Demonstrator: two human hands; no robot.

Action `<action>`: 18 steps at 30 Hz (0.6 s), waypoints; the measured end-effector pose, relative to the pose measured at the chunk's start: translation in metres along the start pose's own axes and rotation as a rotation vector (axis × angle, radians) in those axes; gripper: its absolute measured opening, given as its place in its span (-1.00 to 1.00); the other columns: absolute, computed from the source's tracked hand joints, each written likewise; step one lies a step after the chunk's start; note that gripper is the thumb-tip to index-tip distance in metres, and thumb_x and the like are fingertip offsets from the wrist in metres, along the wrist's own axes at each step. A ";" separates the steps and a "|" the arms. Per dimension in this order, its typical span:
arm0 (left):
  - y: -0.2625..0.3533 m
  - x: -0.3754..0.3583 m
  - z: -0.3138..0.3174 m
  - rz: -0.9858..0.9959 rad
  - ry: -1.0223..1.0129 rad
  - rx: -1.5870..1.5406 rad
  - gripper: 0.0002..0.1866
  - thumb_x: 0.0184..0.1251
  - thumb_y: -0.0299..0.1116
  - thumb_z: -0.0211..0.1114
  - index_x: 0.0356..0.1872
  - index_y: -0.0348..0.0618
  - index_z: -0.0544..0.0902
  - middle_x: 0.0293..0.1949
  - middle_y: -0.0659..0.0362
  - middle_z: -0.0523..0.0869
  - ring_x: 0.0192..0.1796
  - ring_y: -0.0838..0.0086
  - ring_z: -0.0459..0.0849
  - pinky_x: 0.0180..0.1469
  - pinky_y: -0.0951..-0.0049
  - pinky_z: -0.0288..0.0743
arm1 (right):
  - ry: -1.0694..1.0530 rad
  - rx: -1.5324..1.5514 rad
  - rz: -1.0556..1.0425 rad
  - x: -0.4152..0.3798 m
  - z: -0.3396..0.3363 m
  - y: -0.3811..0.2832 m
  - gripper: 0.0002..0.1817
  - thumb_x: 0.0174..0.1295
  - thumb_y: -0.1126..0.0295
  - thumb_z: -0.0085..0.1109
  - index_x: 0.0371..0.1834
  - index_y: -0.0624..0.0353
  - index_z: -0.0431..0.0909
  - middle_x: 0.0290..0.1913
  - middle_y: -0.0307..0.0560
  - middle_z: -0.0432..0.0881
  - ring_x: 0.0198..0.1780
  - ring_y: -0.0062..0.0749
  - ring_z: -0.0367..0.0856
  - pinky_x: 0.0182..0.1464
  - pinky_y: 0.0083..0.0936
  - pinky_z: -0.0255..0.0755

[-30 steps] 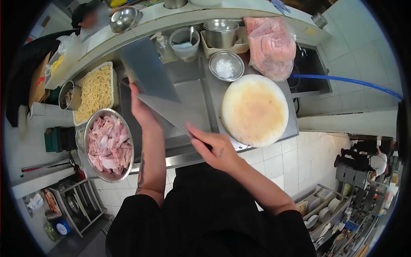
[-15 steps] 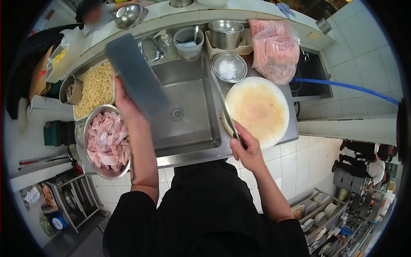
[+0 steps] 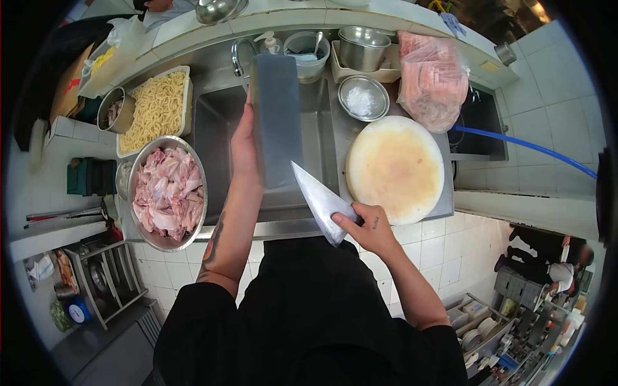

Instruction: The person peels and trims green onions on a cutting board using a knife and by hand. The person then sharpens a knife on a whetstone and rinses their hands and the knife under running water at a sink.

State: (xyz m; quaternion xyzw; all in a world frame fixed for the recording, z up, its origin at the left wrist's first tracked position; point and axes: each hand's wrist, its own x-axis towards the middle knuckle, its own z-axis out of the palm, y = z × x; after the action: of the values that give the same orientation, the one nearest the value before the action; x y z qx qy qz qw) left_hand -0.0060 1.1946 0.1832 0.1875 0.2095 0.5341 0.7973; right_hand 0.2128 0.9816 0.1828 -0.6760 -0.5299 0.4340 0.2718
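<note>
A long dark grey whetstone [image 3: 278, 119] is held up over the sink [image 3: 211, 128]. My left hand [image 3: 244, 138] grips it along its left side, with most of the fingers hidden behind it. In my right hand [image 3: 372, 226] is a broad-bladed kitchen knife [image 3: 320, 201], its blade flat side up and its tip pointing up-left, close to the stone's lower end. The handle is covered by my fingers. To the right of the sink lies a round, stained white cutting board [image 3: 396, 170].
Left of the sink stand a steel bowl of raw chicken pieces [image 3: 167, 196] and a tray of noodles [image 3: 154, 109]. Behind the board are a bowl of white powder [image 3: 362, 100], a steel pot [image 3: 364, 48] and bagged pink meat [image 3: 432, 80]. A blue hose [image 3: 524, 145] runs off right.
The whetstone has moved right and turned upright over the middle of the sink. The knife has swung from over the board's left edge to the left, its blade now showing flat.
</note>
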 end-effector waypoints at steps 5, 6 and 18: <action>-0.018 -0.021 0.021 0.022 -0.014 0.162 -0.42 0.80 0.04 -0.12 0.67 0.10 0.28 0.38 0.06 0.62 0.27 0.17 0.72 0.31 0.03 0.66 | 0.125 0.016 -0.120 0.035 -0.010 -0.028 -0.41 0.34 -0.06 0.51 -0.49 0.34 0.64 -0.65 -0.06 0.49 -0.56 -0.53 0.39 -0.48 -0.37 0.31; -0.026 -0.030 0.028 0.034 -0.007 0.256 -0.39 0.81 0.04 -0.12 0.73 0.14 0.20 0.46 0.10 0.57 0.35 0.23 0.67 0.38 0.12 0.61 | 0.152 0.009 -0.106 0.055 -0.020 -0.044 -0.42 0.33 -0.07 0.52 -0.44 0.35 0.68 -0.65 -0.14 0.49 -0.53 -0.60 0.38 -0.47 -0.40 0.31; 0.010 -0.020 0.016 0.035 -0.014 0.118 -0.34 0.79 0.05 -0.09 0.75 0.05 0.15 0.50 0.10 0.54 0.38 0.23 0.66 0.44 0.13 0.57 | -0.069 0.140 -0.065 0.041 0.002 -0.029 -0.40 0.31 -0.13 0.52 -0.40 0.32 0.72 -0.58 -0.21 0.56 -0.47 -0.65 0.40 -0.46 -0.44 0.31</action>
State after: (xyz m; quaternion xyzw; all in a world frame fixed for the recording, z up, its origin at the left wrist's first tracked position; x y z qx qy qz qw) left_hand -0.0122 1.1780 0.2041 0.2414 0.2317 0.5334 0.7768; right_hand 0.1998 1.0287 0.1942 -0.6225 -0.5290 0.4839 0.3137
